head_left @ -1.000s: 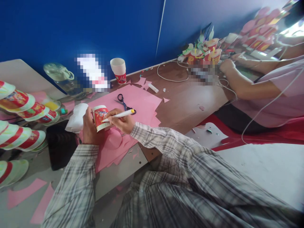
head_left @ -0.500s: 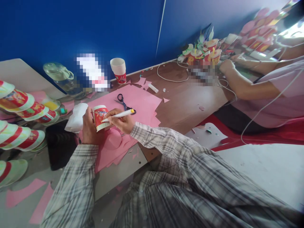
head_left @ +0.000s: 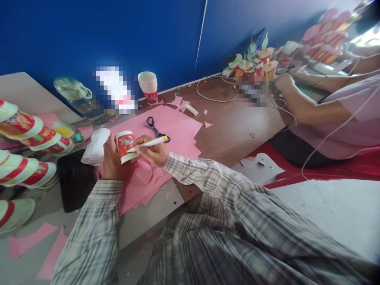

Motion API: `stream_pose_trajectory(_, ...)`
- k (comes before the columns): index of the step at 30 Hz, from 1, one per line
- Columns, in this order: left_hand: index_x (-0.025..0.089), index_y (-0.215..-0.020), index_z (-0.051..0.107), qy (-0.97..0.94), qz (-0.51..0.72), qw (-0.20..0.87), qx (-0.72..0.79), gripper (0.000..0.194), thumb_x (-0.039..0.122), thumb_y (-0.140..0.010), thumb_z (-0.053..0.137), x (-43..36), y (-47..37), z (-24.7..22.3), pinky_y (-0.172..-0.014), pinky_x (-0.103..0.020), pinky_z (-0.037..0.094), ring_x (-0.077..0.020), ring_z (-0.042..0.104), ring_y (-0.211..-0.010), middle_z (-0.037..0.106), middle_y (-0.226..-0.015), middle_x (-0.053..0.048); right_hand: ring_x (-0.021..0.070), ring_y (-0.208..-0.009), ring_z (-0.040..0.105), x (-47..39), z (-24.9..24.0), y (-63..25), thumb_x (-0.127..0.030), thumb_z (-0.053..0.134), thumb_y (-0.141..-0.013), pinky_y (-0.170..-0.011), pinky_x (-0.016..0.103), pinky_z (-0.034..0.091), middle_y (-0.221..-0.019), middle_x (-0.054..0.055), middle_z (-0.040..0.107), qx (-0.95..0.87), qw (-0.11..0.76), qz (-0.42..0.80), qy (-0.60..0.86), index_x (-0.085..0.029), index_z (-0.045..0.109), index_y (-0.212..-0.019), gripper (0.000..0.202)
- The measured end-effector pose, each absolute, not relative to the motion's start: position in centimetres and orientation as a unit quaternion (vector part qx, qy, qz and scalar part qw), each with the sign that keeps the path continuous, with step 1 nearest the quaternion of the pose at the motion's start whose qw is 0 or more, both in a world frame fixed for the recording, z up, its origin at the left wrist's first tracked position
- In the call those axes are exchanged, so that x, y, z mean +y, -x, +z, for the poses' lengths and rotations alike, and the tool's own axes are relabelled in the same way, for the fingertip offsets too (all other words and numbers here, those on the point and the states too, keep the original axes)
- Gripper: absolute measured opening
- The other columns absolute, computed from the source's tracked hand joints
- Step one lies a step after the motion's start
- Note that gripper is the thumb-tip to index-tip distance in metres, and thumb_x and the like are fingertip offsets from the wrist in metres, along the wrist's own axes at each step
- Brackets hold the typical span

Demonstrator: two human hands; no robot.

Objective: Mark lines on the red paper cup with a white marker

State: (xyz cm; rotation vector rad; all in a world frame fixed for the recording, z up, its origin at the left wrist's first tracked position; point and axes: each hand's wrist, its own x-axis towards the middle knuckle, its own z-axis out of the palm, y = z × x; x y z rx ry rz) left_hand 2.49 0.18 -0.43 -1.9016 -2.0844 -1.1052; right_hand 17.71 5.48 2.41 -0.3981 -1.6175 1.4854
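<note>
Curling its fingers [head_left: 110, 145] against a red printed cup [head_left: 125, 143], the left hand [head_left: 114, 161] grips it left of the scissors [head_left: 154, 128]; on the scissors' near side, the right hand [head_left: 154, 152] pinches a white marker [head_left: 151, 143] between closed fingers, tip at the cup.

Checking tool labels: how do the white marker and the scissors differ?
The white marker is in the right hand; the scissors lie on pink paper. The marker is straight; the scissors have finger loops. The marker's end is yellow, the scissors' handles dark. Both are hand tools.
</note>
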Motion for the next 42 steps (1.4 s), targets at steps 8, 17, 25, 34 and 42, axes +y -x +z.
stream_pose_trajectory(8, 0.006, -0.131, 0.019, 0.631, -0.371, 0.066, -0.679, 0.078, 0.042, -0.07, 0.052, 0.23, -2.32, -0.66, -0.095, -0.048, 0.035, -0.0296, 0.04, -0.114, 0.039, -0.124, -0.023, 0.0073, -0.066, 0.048, 5.42, 2.44, -17.71, -0.021, 0.045, -0.078, -0.059, 0.02, 0.041, -0.073, 0.004, 0.053, -0.649, 0.437, 0.602, 0.159, -0.008, 0.054, -0.083, 0.017)
stream_pose_trajectory(17, 0.007, -0.131, 0.017, 0.632, -0.359, 0.061, -0.684, 0.079, 0.042, -0.069, 0.052, 0.16, -2.43, -0.35, -0.093, -0.05, 0.036, -0.0309, 0.04, -0.114, 0.04, -0.124, -0.022, 0.0086, -0.065, 0.049, 5.45, 2.53, -17.74, -0.022, 0.045, -0.079, -0.061, 0.023, 0.043, -0.073, 0.005, 0.054, -0.659, 0.433, 0.595, 0.156, -0.009, 0.053, -0.082, 0.016)
stream_pose_trajectory(25, 0.006, -0.131, 0.018, 0.637, -0.361, 0.063, -0.679, 0.081, 0.043, -0.068, 0.053, 0.2, -2.4, -0.4, -0.095, -0.049, 0.035, -0.0309, 0.039, -0.115, 0.039, -0.124, -0.024, 0.0087, -0.069, 0.05, 5.69, 2.13, -17.64, -0.019, 0.044, -0.079, -0.064, 0.023, 0.045, -0.082, 0.008, 0.057, -0.665, 0.425, 0.597, 0.145, -0.008, 0.053, -0.084, 0.015)
stream_pose_trajectory(34, 0.006, -0.131, 0.017, 0.634, -0.352, 0.062, -0.686, 0.078, 0.044, -0.071, 0.05, 0.05, -2.79, -0.05, -0.092, -0.05, 0.037, -0.0313, 0.04, -0.114, 0.039, -0.123, -0.024, 0.0084, -0.065, 0.048, 5.59, 2.64, -17.84, -0.019, 0.044, -0.076, -0.061, 0.022, 0.042, -0.07, 0.004, 0.053, -0.655, 0.433, 0.598, 0.158, -0.009, 0.053, -0.078, 0.014)
stream_pose_trajectory(42, 0.006, -0.131, 0.019, 0.627, -0.363, 0.056, -0.687, 0.082, 0.046, -0.068, 0.053, 0.25, -2.54, -0.36, -0.093, -0.049, 0.036, -0.0309, 0.041, -0.112, 0.04, -0.123, -0.023, 0.0077, -0.064, 0.047, 5.55, 2.45, -17.69, -0.027, 0.046, -0.078, -0.06, 0.022, 0.041, -0.068, 0.003, 0.051, -0.641, 0.428, 0.617, 0.16, -0.008, 0.054, -0.082, 0.021)
